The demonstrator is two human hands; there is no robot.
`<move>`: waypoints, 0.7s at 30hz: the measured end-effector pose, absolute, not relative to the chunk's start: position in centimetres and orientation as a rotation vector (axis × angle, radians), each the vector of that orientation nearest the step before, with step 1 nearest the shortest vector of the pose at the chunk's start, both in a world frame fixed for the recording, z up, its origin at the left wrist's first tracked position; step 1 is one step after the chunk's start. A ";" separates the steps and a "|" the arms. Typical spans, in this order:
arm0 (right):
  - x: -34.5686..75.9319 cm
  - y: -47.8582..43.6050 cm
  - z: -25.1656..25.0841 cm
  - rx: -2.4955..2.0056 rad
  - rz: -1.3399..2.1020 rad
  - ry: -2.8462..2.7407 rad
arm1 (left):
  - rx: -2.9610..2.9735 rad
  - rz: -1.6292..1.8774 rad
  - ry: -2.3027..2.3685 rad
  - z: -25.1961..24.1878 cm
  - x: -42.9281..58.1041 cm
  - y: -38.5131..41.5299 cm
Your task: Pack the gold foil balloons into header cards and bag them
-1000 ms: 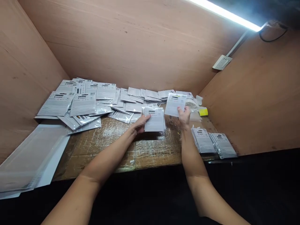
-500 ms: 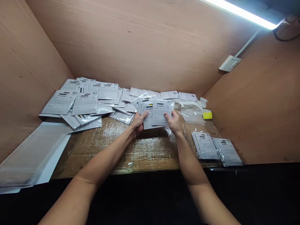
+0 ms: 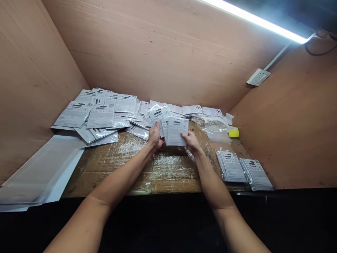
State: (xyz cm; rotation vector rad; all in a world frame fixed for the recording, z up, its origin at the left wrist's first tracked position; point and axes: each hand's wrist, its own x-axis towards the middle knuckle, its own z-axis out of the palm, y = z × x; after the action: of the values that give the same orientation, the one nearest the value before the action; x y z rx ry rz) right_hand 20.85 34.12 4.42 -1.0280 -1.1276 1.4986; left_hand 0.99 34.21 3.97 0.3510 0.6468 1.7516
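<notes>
Both of my hands hold one small stack of white labelled packets (image 3: 176,130) upright above the middle of the taped cardboard tabletop (image 3: 126,165). My left hand (image 3: 154,135) grips the stack's left edge with the thumb in front. At the stack's right lower edge my right hand (image 3: 192,142) is closed on it. Behind the stack a wide heap of the same packets (image 3: 105,112) lies along the back of the table.
Two neat piles of packets (image 3: 243,169) sit at the front right. A clear plastic bag (image 3: 212,123) and a yellow object (image 3: 233,132) lie at the back right. Large white sheets (image 3: 39,172) overhang the left. Wooden walls enclose three sides; a socket (image 3: 258,76) hangs on the right.
My right hand brought a single packet leftward onto the stack in my left hand; both hands now square the stack, slightly nearer to me.
</notes>
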 end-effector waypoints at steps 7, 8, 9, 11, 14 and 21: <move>22.0 34.6 5.1 -0.871 1.370 -1.108 | 0.591 1.694 0.753 2.9 1.7 33.7; 21.8 34.5 5.1 -0.870 1.374 -1.120 | 0.653 1.655 0.764 2.7 1.9 33.4; 21.6 34.4 5.1 -0.865 1.366 -1.123 | 0.712 1.614 0.778 2.5 2.1 33.2; 21.4 34.3 5.2 -0.860 1.362 -1.136 | 0.819 1.534 0.806 2.4 2.0 32.9; 21.6 34.1 5.4 -0.881 1.407 -1.244 | 1.004 1.457 0.813 3.0 1.4 32.6; 23.6 34.6 4.0 -1.075 1.270 -1.604 | 1.473 1.645 0.962 2.7 -0.1 33.4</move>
State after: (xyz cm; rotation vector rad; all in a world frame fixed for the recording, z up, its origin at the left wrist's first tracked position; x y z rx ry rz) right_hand 23.59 34.65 4.04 -1.0752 -1.6038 1.2701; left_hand -0.13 33.41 2.67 1.4731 0.9622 1.6452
